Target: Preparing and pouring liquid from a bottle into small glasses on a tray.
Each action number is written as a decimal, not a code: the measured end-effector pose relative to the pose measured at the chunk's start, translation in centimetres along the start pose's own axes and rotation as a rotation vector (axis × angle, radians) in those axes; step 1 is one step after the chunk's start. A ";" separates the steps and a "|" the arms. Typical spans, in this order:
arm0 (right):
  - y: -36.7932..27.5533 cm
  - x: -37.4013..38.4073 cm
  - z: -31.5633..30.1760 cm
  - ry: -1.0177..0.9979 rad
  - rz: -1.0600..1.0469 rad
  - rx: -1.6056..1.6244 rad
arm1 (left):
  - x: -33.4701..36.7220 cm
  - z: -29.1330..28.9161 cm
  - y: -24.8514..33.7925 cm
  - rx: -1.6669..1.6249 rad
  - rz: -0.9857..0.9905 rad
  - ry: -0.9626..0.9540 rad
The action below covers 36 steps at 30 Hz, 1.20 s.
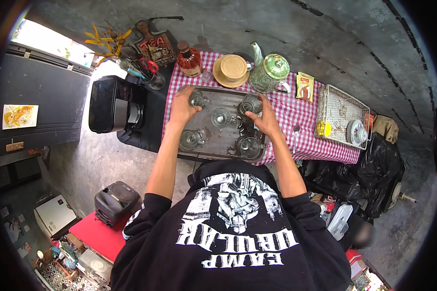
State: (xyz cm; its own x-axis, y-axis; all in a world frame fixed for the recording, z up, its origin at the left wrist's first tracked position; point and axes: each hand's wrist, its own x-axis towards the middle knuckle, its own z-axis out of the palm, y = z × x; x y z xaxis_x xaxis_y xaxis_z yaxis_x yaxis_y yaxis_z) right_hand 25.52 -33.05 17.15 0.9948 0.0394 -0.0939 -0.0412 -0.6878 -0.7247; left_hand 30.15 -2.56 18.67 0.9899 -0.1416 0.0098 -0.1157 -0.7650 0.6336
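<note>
A dark rectangular tray [211, 151] lies in front of me, its surface wet in patches, with several clear glass mugs on it. My left hand [182, 107] is closed round the glass mug at the far left corner [196, 99]. At the far right corner, my right hand [265, 118] grips another glass mug [251, 103], thumb on the near side and fingers behind. Between them stands a middle glass mug [221, 117]. Nearer to me are a left glass mug [189, 140] and a right glass mug [249, 147]. No liquid fill can be made out in them.
Behind the tray on a checked cloth [296, 116] stand an amber bottle [189, 60], a lidded cup on a saucer [233, 68] and a green teapot [272, 72]. A yellow packet [304, 87], spoon [296, 130] and wire basket [337, 109] are right; a black appliance [107, 104] is left.
</note>
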 end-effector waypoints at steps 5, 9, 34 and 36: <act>0.0 0.0 0.0 -0.002 0.003 0.003 | 0.0 -0.1 0.3 0.006 -0.019 0.008; -0.2 -0.2 -0.1 -0.003 -0.003 0.009 | -0.5 0.1 -0.2 -0.036 -0.023 -0.019; -1.7 -10.7 -1.3 -0.375 0.113 0.029 | -12.2 -0.4 0.4 -0.077 -0.127 -0.178; -1.5 -10.8 -1.3 -0.375 0.113 0.034 | -12.1 -0.5 0.3 -0.108 -0.121 -0.182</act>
State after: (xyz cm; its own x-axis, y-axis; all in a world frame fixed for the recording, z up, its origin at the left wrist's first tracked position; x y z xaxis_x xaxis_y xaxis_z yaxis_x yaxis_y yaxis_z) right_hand 15.00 -33.37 20.16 0.8809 0.2316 -0.4127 -0.1577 -0.6785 -0.7174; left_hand 18.15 -0.75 19.10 0.9636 -0.1714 -0.2051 0.0222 -0.7133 0.7005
